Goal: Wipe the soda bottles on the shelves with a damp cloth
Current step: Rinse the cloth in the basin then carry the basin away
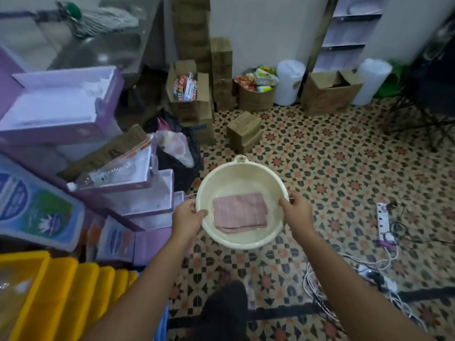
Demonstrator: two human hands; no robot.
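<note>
A cream plastic basin hangs above the patterned floor, held level between both my hands. A folded pink cloth lies flat in the basin's bottom, in what looks like shallow water. My left hand grips the basin's left rim, thumb over the edge. My right hand grips the right rim the same way. No soda bottles or shelves of them show in this view.
Purple display trays and yellow crates are piled at the left. Cardboard boxes stand along the far wall with white rolls. A power strip and tangled cables lie on the floor at the right.
</note>
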